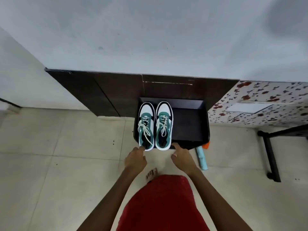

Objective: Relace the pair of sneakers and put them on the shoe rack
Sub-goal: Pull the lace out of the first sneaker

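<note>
Laced sneakers [155, 125] sit paired on the shoe rack [190, 124], centre frame.
The left hand [135, 158], fingers loose, touches one heel; the right hand [183, 158], relaxed and empty, rests at the rack's edge. The heels seem to overhang, so a careless brush could tip them off.

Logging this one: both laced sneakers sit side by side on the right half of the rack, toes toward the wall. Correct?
One error: the head view shows the sneakers on the left half of the rack, not the right. The rest stands: both laced, side by side, toes toward the wall.
</note>
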